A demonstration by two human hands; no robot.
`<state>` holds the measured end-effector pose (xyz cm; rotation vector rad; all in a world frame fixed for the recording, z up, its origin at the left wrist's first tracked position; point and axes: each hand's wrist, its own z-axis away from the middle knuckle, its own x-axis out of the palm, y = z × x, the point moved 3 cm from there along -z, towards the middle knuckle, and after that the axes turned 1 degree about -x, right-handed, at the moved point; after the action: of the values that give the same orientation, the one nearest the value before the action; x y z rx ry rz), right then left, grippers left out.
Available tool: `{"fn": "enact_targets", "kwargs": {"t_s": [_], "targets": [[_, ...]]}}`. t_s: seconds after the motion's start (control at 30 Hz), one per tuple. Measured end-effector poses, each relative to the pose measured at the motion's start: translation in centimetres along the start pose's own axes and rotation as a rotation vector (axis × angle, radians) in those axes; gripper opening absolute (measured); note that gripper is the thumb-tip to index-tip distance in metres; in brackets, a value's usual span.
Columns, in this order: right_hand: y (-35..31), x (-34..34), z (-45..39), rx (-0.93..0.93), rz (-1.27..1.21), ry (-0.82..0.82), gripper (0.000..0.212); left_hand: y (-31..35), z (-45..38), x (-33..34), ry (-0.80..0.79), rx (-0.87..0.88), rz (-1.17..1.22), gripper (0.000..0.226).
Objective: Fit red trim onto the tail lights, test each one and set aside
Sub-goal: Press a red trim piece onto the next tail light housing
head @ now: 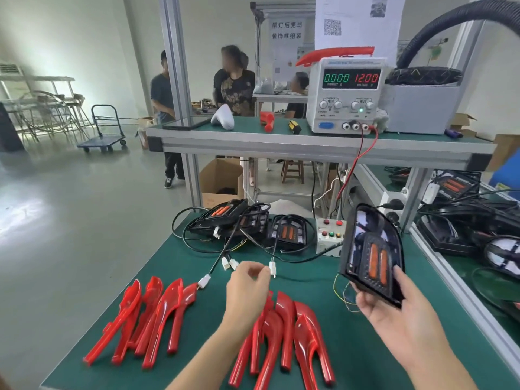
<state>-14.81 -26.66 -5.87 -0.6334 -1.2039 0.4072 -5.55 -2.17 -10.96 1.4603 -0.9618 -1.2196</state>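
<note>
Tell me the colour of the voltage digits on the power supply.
Red, reading 12.00; head view.

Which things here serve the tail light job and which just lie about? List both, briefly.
Job:
tail light in the right hand
white connector pinched by the left hand
red trim pieces
power supply
switch box

Lying about:
white shell on the shelf
cardboard box
trolley
wooden stool
</note>
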Motion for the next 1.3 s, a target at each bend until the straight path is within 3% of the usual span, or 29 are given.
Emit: {"fn": "enact_targets", "kwargs": {"t_s": [0.1, 0.17, 0.23, 0.33, 0.43, 0.53, 0.6, 0.63, 0.73, 0.8, 1.07, 1.3], "targets": [[-1.5, -0.1, 1.3, -0.005, 0.002, -0.071, 0.049, 0.0, -2.4, 0.6, 0.017, -0.189, 0.065, 0.049], [-2.1, 0.2, 2.4, 0.002, 0.008, -0.125, 0.042, 0.4, -4.5, 1.5, 0.025, -0.328, 0.146, 0.063], [-2.4, 0.4, 3.4, 0.003, 0.018, -0.177, 0.040, 0.8, -6.6, 2.2, 0.046, -0.410, 0.276, 0.053], [-2.4, 0.3, 4.3, -0.018, 0.043, -0.200, 0.063, 1.1, -8.6, 2.6, 0.097, -0.396, 0.418, 0.022], [-2.5, -0.3, 4.7, -0.004, 0.018, -0.156, 0.061, 1.2, -9.1, 2.3, 0.122, -0.370, 0.509, 0.017], [-2.6, -0.3, 5.0, -0.005, 0.043, -0.159, 0.079, 1.3, -8.6, 1.7, 0.123, -0.355, 0.565, 0.013], [-2.4, 0.0, 5.4, -0.012, 0.069, -0.152, 0.090, 1.5, -7.8, 1.0, 0.151, -0.328, 0.543, 0.012], [-2.3, 0.0, 5.4, -0.007, 0.076, -0.146, 0.085, 1.6, -7.4, 0.7, 0.160, -0.308, 0.508, 0.013], [-2.1, -0.4, 5.2, 0.012, 0.045, -0.146, 0.044, 1.9, -5.8, 0.0, 0.131, -0.224, 0.388, 0.014], [-2.0, -0.8, 5.0, 0.016, 0.052, -0.146, 0.038, 2.1, -4.8, -0.2, 0.091, -0.182, 0.334, 0.016], [-1.8, -0.7, 4.9, -0.017, 0.082, -0.126, 0.033, 2.7, -3.1, -1.8, 0.147, -0.019, 0.079, 0.021], [-1.4, -0.9, 4.8, -0.015, 0.099, -0.116, 0.034, 1.3, -2.2, -1.6, 0.011, -0.129, -0.003, 0.017]]}}
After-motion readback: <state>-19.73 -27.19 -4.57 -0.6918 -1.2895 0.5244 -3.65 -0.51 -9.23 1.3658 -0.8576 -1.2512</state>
